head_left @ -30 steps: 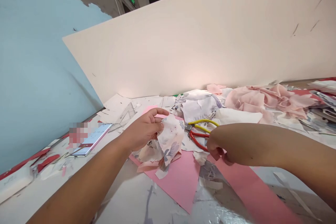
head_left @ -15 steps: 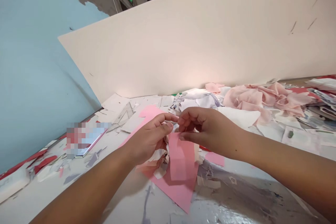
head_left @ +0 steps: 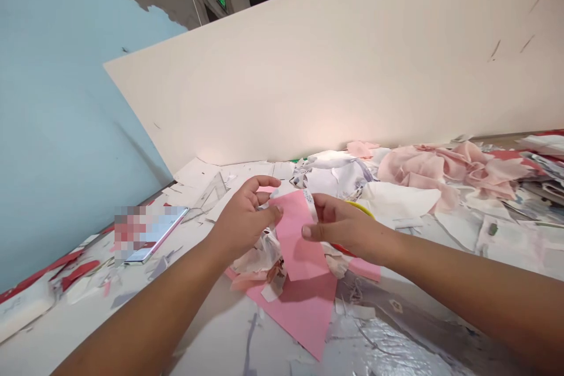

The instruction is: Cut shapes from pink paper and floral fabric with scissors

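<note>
A small rectangular piece of pink paper (head_left: pixel 297 247) is upright between my hands, over a larger pink sheet (head_left: pixel 304 311) lying on the table. My left hand (head_left: pixel 242 214) pinches its upper left edge, thumb in front and index finger curled above. At the right edge my right hand (head_left: pixel 346 226) grips it with the thumb in front; its other fingers are partly hidden behind. A narrow white strip with a bluish pattern (head_left: pixel 309 201) shows along the upper right edge. Crumpled fabric scraps (head_left: pixel 259 261) lie below my left hand.
A phone (head_left: pixel 170 235) lies at the left. Behind my right hand, a yellow curved edge (head_left: pixel 362 209) shows, its object mostly hidden. Pink cloth (head_left: pixel 440 167) and white scraps (head_left: pixel 400 197) are heaped at the right. A pale board (head_left: pixel 308 88) stands across the back.
My hands, close together at the paper's top before, have moved apart to its two sides. The small pink paper has risen and tilted, and its patterned edge now shows.
</note>
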`<action>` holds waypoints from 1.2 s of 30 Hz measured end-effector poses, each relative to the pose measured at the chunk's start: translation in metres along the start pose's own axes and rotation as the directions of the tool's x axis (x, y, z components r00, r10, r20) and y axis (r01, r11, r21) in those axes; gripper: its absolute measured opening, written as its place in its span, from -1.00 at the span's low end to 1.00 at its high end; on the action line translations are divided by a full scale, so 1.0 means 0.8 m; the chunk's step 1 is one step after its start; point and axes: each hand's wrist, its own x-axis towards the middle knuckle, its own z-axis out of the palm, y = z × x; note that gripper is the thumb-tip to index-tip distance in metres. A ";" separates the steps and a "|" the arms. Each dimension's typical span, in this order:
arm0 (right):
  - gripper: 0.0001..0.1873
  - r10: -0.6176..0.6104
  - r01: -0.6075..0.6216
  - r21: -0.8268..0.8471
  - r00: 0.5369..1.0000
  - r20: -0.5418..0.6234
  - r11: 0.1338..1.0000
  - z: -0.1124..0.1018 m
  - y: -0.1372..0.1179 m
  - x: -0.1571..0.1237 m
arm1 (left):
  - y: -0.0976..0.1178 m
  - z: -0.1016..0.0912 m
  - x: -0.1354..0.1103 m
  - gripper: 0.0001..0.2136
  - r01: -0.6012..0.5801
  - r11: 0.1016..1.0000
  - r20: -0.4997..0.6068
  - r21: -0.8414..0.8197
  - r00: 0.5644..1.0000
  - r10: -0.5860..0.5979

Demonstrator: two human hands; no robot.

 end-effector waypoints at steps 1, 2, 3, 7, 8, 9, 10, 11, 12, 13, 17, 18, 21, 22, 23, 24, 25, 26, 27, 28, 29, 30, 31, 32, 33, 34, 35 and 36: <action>-0.70 0.020 -0.022 0.055 0.999 0.029 0.998 0.002 0.004 0.002 | -0.002 -0.001 0.002 -0.68 -0.018 1.000 -0.044 0.020 0.999 0.019; -0.73 0.030 -0.033 0.101 0.999 0.032 0.994 0.004 0.007 0.004 | -0.004 -0.003 0.005 -0.69 -0.032 0.999 -0.084 0.041 0.996 0.035; -0.75 0.038 -0.040 0.134 0.999 0.016 0.990 0.006 0.009 0.005 | -0.005 -0.004 0.007 -0.69 -0.043 0.998 -0.111 0.053 0.993 0.049; -0.79 0.066 -0.060 0.054 0.992 -0.110 0.997 0.007 0.009 0.005 | -0.009 -0.008 0.010 -0.65 -0.053 0.999 -0.062 0.006 0.997 0.054; -0.80 0.064 -0.066 -0.013 0.990 -0.126 0.998 0.007 0.008 0.005 | -0.009 -0.008 0.011 -0.63 -0.038 0.999 -0.043 0.015 0.998 0.038; -0.82 0.060 -0.071 -0.078 0.989 -0.133 0.994 0.006 0.007 0.004 | -0.010 -0.009 0.011 -0.60 -0.020 0.999 -0.037 0.038 0.999 0.021; -0.84 0.059 -0.077 -0.134 0.989 -0.133 0.988 0.005 0.006 0.003 | -0.010 -0.009 0.011 -0.58 -0.001 0.998 -0.046 0.068 0.999 0.004; -0.85 0.057 -0.081 -0.180 0.989 -0.135 0.980 0.004 0.006 0.003 | -0.011 -0.009 0.011 -0.57 0.014 0.995 -0.064 0.097 0.998 -0.008; -0.85 0.049 -0.080 -0.215 0.988 -0.146 0.973 0.003 0.007 0.003 | -0.012 -0.009 0.012 -0.57 0.022 0.993 -0.086 0.117 0.996 -0.012; -0.85 0.034 -0.074 -0.242 0.985 -0.166 0.967 0.001 0.009 0.004 | -0.013 -0.009 0.012 -0.57 0.025 0.992 -0.105 0.125 0.994 -0.012; -0.81 -0.020 -0.026 -0.213 0.978 -0.209 0.977 -0.006 0.018 0.010 | -0.015 -0.009 0.016 -0.61 0.012 0.991 -0.153 0.134 0.988 0.009; -0.76 -0.021 -0.011 -0.159 0.981 -0.195 0.987 -0.008 0.019 0.012 | -0.015 -0.010 0.017 -0.61 0.008 0.991 -0.158 0.136 0.987 0.014; -0.62 0.011 -0.009 0.011 0.984 -0.179 1.000 -0.012 0.020 0.016 | -0.016 -0.012 0.018 -0.61 -0.002 0.989 -0.173 0.146 0.985 0.028; -0.59 0.029 -0.021 0.043 0.981 -0.193 0.999 -0.013 0.021 0.017 | -0.017 -0.013 0.019 -0.61 -0.004 0.988 -0.180 0.152 0.983 0.032; -0.57 0.045 -0.034 0.057 0.976 -0.212 0.998 -0.014 0.021 0.018 | -0.018 -0.013 0.019 -0.61 -0.006 0.987 -0.185 0.159 0.982 0.035; -0.55 0.056 -0.044 0.057 0.971 -0.232 0.997 -0.014 0.021 0.019 | -0.018 -0.014 0.020 -0.61 -0.007 0.986 -0.191 0.167 0.981 0.039; -0.54 0.059 -0.049 0.046 0.967 -0.250 0.998 -0.015 0.022 0.019 | -0.020 -0.014 0.020 -0.61 -0.009 0.985 -0.194 0.174 0.980 0.043; -0.54 0.054 -0.047 0.032 0.963 -0.263 0.998 -0.015 0.024 0.020 | -0.021 -0.013 0.021 -0.61 -0.010 0.984 -0.194 0.179 0.980 0.045; -0.54 0.047 -0.043 0.019 0.961 -0.273 0.999 -0.016 0.025 0.021 | -0.022 -0.013 0.021 -0.61 -0.011 0.984 -0.194 0.180 0.980 0.046; -0.55 0.040 -0.040 0.008 0.960 -0.278 0.999 -0.016 0.027 0.022 | -0.023 -0.013 0.022 -0.60 -0.011 0.984 -0.193 0.178 0.980 0.046; -0.57 0.035 -0.036 0.001 0.959 -0.280 0.999 -0.017 0.028 0.023 | -0.024 -0.013 0.023 -0.60 -0.011 0.985 -0.191 0.174 0.981 0.045; -0.59 0.030 -0.031 -0.003 0.960 -0.277 1.000 -0.017 0.029 0.024 | -0.025 -0.013 0.023 -0.60 -0.012 0.986 -0.188 0.165 0.981 0.043; -0.61 0.024 -0.025 -0.003 0.962 -0.273 1.000 -0.017 0.029 0.024 | -0.026 -0.013 0.024 -0.59 -0.016 0.988 -0.184 0.151 0.982 0.044; -0.62 0.018 -0.019 -0.003 0.964 -0.266 1.000 -0.018 0.029 0.024 | -0.027 -0.014 0.025 -0.59 -0.024 0.991 -0.177 0.132 0.983 0.047; -0.64 0.011 -0.013 -0.004 0.966 -0.260 1.000 -0.018 0.029 0.024 | -0.028 -0.015 0.025 -0.58 -0.029 0.993 -0.163 0.112 0.986 0.047; -0.66 0.006 -0.008 -0.007 0.968 -0.252 1.000 -0.019 0.028 0.024 | -0.030 -0.015 0.026 -0.58 -0.030 0.995 -0.137 0.094 0.990 0.042; -0.67 0.003 -0.007 -0.016 0.969 -0.247 1.000 -0.019 0.028 0.023 | -0.032 -0.016 0.026 -0.57 -0.022 0.997 -0.103 0.079 0.994 0.030; -0.68 -0.003 -0.005 -0.032 0.968 -0.251 0.999 -0.019 0.027 0.022 | -0.034 -0.017 0.027 -0.56 -0.005 0.998 -0.063 0.067 0.998 0.010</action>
